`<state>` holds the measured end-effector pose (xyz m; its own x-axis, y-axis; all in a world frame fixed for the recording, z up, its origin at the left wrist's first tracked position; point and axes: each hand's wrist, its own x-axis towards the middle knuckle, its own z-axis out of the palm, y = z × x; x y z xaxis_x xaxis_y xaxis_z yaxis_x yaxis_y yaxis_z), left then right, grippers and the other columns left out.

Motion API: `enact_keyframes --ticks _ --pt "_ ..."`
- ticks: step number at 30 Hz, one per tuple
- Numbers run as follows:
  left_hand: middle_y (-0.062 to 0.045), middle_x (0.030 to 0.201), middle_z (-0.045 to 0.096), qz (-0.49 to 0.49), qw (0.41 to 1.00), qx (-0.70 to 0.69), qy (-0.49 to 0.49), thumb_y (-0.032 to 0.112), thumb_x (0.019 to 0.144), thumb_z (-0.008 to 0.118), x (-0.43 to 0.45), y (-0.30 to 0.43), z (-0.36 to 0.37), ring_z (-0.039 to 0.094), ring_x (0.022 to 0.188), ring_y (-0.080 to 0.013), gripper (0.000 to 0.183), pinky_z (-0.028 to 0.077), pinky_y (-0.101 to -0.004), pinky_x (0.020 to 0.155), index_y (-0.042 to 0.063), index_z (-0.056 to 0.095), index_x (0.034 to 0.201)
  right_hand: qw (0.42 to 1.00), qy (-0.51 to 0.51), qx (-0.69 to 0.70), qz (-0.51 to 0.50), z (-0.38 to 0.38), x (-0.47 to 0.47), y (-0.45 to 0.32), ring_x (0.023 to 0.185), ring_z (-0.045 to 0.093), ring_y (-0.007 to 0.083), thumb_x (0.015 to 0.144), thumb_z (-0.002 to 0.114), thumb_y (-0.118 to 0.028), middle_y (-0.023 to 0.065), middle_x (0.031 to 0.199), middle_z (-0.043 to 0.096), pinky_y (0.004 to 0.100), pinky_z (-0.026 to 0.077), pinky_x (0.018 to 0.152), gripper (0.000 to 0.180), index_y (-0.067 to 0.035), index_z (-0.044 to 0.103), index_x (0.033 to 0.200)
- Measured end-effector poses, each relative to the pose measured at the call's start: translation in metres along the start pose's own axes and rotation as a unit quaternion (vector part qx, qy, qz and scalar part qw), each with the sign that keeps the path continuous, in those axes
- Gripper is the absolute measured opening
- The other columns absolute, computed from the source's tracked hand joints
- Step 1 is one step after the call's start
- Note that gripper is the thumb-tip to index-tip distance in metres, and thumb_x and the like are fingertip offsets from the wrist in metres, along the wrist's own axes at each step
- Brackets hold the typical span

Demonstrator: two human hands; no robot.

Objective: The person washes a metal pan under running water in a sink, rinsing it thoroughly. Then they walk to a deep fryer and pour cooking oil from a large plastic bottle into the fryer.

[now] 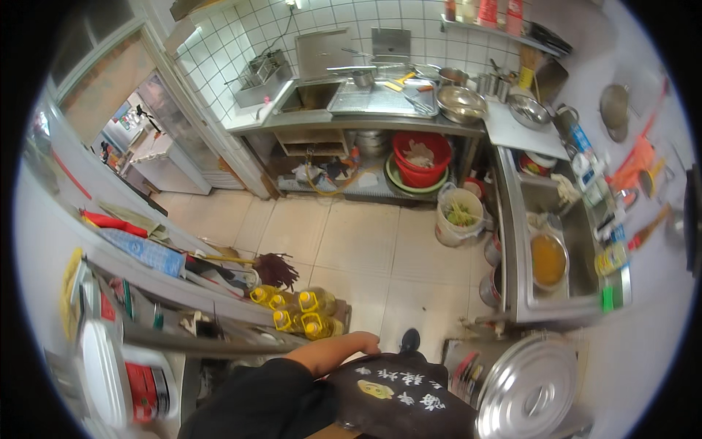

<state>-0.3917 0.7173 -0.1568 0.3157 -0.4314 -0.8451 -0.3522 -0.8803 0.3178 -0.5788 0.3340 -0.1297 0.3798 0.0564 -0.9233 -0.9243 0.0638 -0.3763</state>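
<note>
My left hand (369, 343) hangs low in front of my dark apron (403, 403), its fingers curled and mostly turned away; whether it holds anything is hidden. Bare forearm and a black sleeve lead to it from the lower left. My right hand is out of view. Just left of the hand, several large bottles of yellow oil (307, 313) with yellow caps stand on the floor. Ahead of me one dark shoe (410, 340) shows on the tiles (356, 241). A big round metal lid (526, 392) lies to the lower right.
A steel sink (514, 263) on the right holds a bowl of orange-brown liquid (548, 260). A white bucket (452, 230) with greens stands by it. The back counter (307, 123) bears a wire-rack tray (378, 101). A mop (277, 269) leans at left near a doorway.
</note>
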Motion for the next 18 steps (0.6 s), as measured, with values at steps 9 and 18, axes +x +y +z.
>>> enact_keyframes --ticks 9,18 --pt "-0.004 0.148 0.064 -0.016 0.573 -0.814 0.095 0.055 0.101 0.067 -0.026 -0.128 -0.136 0.06 0.134 -0.0242 0.068 0.047 -0.0376 0.114 0.016 0.053 0.155 0.985 -0.082 -0.153 -0.012 0.056 0.082 -0.296 0.097 0.069 0.0271 0.105 0.064 -0.05 0.0137 0.117 0.071 0.0435 0.059 0.085 0.061 -0.004 0.059 0.144" --pt "-0.018 0.149 0.059 0.125 0.239 -0.938 0.217 0.04 0.108 0.059 0.003 -0.33 -0.22 0.061 0.133 -0.0331 0.057 0.051 -0.0449 0.114 0.004 0.051 0.151 0.966 -0.159 -0.202 0.033 0.244 0.189 -0.552 0.102 0.069 0.0258 0.105 0.066 -0.049 0.013 0.121 0.071 0.0419 0.058 0.089 0.061 -0.001 0.061 0.143"
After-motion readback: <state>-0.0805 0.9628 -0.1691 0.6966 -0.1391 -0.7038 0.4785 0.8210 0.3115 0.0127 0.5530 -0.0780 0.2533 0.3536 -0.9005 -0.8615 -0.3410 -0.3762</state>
